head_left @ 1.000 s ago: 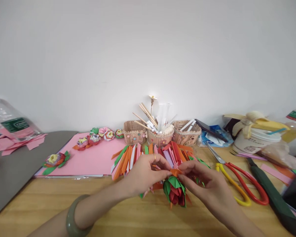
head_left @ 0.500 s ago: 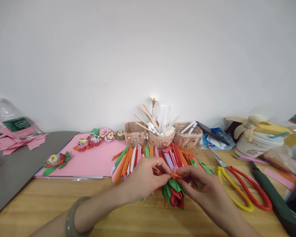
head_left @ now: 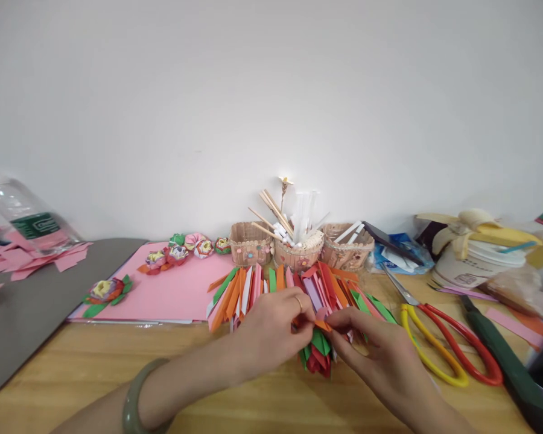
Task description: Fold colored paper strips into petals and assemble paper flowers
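Your left hand [head_left: 304, 328] presses thumb and curled fingers together at the red-green flower [head_left: 319, 358]; its exact contact is hidden. Your right hand [head_left: 332, 333] pinches the orange paper [head_left: 322, 325] at the flower's 12 o'clock end. The flower is low, just right of centre, between your hands.

From the flower, locate these containers:
- 11 o'clock: left basket [head_left: 252, 252], contents not discernible.
- 12 o'clock: middle basket [head_left: 298, 261], holding wooden sticks [head_left: 276, 212], white-tipped sticks [head_left: 282, 232] and clear tubes [head_left: 304, 214].
- 12 to 1 o'clock: right basket [head_left: 347, 258], holding white sticks [head_left: 349, 232].
- 2 o'clock: lidded cup [head_left: 466, 272], banana [head_left: 491, 232] on top.
- 10 o'clock: tilted bottle [head_left: 35, 225], green-labelled.
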Demonstrator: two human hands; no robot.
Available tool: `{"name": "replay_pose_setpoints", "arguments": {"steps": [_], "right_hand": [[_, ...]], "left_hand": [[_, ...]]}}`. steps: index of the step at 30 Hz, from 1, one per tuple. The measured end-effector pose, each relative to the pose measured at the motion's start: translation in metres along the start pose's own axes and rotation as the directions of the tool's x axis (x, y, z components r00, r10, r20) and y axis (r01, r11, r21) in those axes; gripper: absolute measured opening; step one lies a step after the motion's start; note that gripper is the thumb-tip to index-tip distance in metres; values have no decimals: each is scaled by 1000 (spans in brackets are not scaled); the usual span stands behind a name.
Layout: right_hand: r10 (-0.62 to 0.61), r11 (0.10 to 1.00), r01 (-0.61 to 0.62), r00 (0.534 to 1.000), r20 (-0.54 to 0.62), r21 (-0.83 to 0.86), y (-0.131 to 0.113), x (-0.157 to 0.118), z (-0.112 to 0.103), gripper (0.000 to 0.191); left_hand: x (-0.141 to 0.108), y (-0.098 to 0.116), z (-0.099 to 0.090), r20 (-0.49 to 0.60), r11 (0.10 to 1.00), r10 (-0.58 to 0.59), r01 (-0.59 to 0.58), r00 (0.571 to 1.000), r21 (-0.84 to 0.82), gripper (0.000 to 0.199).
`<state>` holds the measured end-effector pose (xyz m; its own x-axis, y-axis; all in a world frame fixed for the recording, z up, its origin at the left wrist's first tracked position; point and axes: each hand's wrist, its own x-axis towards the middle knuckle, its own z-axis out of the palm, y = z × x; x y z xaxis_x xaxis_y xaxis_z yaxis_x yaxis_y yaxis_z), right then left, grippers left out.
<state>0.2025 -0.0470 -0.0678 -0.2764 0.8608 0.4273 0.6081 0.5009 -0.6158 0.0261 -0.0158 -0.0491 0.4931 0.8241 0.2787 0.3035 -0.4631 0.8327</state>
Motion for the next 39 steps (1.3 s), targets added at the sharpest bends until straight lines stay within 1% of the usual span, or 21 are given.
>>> {"name": "replay_pose_setpoints", "arguments": {"steps": [1, 2, 4, 6, 8, 10, 11, 12, 13, 15, 16, 17, 18, 19, 20, 23, 26, 30, 34, 37, 39], "right_hand": [[-37, 999, 37, 999, -20, -15, 0, 0, -1, 8], [-81, 996, 79, 996, -47, -36, 0, -1, -2, 9], [-191, 979, 180, 974, -118, -99, 0, -1, -5, 13], [-311, 943, 281, 935, -173, -176, 0, 0, -6, 17], [-400, 905, 348, 893, -208, -245, 1, 0, -7, 18], [-443, 879, 369, 867, -228, -302, 0, 0, -6, 21], [-450, 873, 364, 858, -248, -324, 0, 0, -6, 21], [-438, 878, 343, 857, -272, -335, -1, -1, -5, 22], [-406, 894, 306, 863, -301, -329, -3, -2, -5, 21], [-262, 951, 185, 905, -335, -247, -7, -2, -7, 14], [-159, 980, 111, 937, -313, -167, -10, -2, -8, 8], [-45, 997, 30, 970, -238, -70, -12, -2, -9, 4], [54, 998, -51, 991, -123, 25, -15, -1, -9, 12], [145, 983, -141, 989, -28, 119, -17, 1, -10, 19], [217, 955, -220, 975, 39, 201, -18, 2, -10, 23], [336, 851, -373, 928, 162, 371, -18, 6, -7, 31], [383, 786, -444, 896, 226, 431, -16, 9, -3, 36], [389, 756, -466, 885, 256, 460, -15, 8, 0, 37], [382, 758, -456, 890, 250, 466, -16, 6, 3, 36], [376, 780, -439, 899, 225, 447, -16, 4, 6, 36], [358, 808, -409, 912, 199, 424, -15, 3, 8, 35]], "left_hand": [[1, 1, -1, 16, 999, 13, -12, 1000, -41, 8], [2, 1, -3, 54, 994, -11, 17, 998, -111, 6], [5, 3, -6, 90, 925, -122, 146, 988, -350, 6], [7, 6, -8, 111, 838, -230, 255, 967, -482, 15], [8, 7, -6, 154, 814, -257, 300, 954, -497, 20], [7, 6, -3, 195, 824, -260, 323, 946, -466, 20], [6, 5, -1, 190, 830, -257, 317, 948, -459, 19], [6, 3, 1, 161, 835, -253, 300, 954, -461, 18], [5, 2, 2, 101, 846, -223, 244, 969, -475, 16], [5, -1, 3, -32, 871, -148, 115, 989, -477, 13], [4, -1, 3, -92, 889, -108, 54, 990, -455, 11], [4, -2, 3, -138, 908, -74, 10, 988, -418, 10], [4, -2, 3, -167, 928, -45, -21, 985, -373, 9], [3, -2, 3, -185, 945, -18, -44, 983, -326, 8], [3, -2, 3, -193, 956, 4, -60, 981, -286, 8], [1, -3, 5, -186, 967, 36, -81, 982, -240, 9], [-1, -5, 10, -194, 955, 21, -77, 981, -288, 10], [-2, -6, 16, -178, 903, -77, -7, 981, -430, 12], [-4, -7, 22, -182, 853, -140, 25, 973, -522, 12], [-5, -9, 24, -194, 852, -220, 91, 956, -516, 15], [-5, -9, 25, -209, 845, -251, 109, 945, -523, 16]]}}
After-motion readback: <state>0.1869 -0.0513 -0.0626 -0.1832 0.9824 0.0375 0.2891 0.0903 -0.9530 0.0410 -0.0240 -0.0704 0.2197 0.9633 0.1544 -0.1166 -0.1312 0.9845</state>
